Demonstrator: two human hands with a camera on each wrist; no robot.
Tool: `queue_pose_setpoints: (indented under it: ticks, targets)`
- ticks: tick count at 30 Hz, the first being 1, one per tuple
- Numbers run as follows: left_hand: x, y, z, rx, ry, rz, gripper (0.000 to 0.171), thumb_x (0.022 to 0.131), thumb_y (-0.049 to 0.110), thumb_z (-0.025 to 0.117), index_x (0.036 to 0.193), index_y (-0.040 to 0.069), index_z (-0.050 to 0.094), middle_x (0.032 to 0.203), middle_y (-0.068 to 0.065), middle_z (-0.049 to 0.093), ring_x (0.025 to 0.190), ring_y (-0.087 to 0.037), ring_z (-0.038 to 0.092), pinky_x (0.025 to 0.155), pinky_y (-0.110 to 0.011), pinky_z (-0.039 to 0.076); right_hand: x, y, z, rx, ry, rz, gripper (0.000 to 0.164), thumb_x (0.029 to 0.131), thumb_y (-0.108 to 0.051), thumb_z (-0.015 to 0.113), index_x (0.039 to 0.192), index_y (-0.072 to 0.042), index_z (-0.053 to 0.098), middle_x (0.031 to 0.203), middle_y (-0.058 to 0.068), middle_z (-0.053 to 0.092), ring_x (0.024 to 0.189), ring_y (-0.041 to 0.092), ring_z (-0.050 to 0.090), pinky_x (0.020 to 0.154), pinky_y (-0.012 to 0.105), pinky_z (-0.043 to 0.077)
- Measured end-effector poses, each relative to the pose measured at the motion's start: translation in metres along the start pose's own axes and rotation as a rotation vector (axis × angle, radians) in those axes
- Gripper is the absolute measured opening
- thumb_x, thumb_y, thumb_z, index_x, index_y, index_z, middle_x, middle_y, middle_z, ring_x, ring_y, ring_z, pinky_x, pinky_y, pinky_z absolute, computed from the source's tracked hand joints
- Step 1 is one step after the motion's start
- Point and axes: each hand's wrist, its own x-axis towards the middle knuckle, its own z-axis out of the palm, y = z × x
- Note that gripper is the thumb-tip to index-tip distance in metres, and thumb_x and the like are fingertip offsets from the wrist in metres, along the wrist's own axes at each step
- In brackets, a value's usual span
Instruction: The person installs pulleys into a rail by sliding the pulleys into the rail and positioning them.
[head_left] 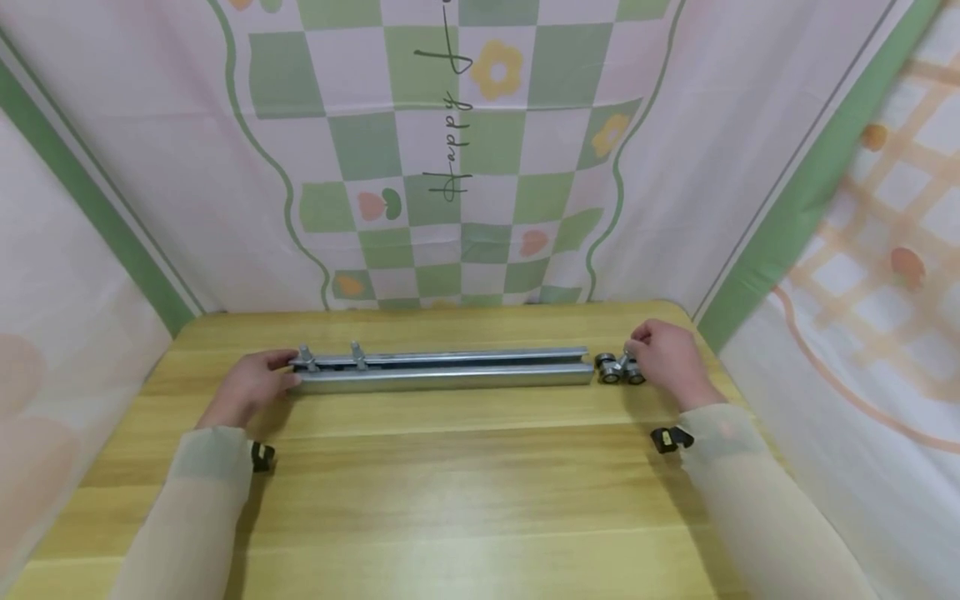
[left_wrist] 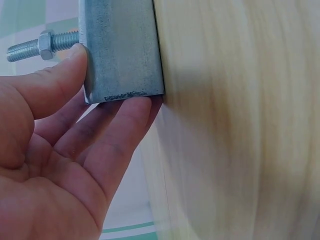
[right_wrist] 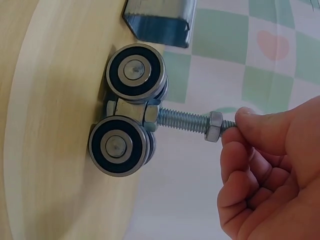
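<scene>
A long steel track (head_left: 450,378), slotted along its top, lies across the wooden table. My left hand (head_left: 253,385) holds its left end, thumb on the upper edge beside a threaded bolt (left_wrist: 24,51) and fingertips against the end. Two bolts with nuts stand up from the slot near that end, one by my hand and another bolt (head_left: 357,357) farther right; what they join inside the track is hidden. My right hand (head_left: 675,362) pinches the bolt tip of a roller trolley (right_wrist: 131,109). Its wheels face the track's right end, a small gap apart.
The wooden table (head_left: 450,492) extends in front of both arms. A patterned cloth (head_left: 427,142) hangs behind the table, with more cloth at both sides. A small black device (head_left: 262,457) sits at the left cuff, another black device (head_left: 670,439) at the right.
</scene>
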Motion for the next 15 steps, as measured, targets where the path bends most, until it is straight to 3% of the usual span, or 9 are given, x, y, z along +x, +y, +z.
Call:
queue_pose_setpoints:
  ticks: [15]
  targets:
    - [0.000, 0.001, -0.001, -0.037, -0.017, -0.029, 0.061, 0.099, 0.030, 0.063, 0.151, 0.007, 0.043, 0.153, -0.025, 0.036, 0.138, -0.048, 0.030, 0.107, -0.068, 0.023, 0.008, -0.014, 0.015, 0.031, -0.035, -0.009, 0.026, 0.100, -0.020, 0.057, 0.111, 0.004, 0.061, 0.101, 0.020, 0.066, 0.092, 0.036, 0.061, 0.080, 0.052, 0.051]
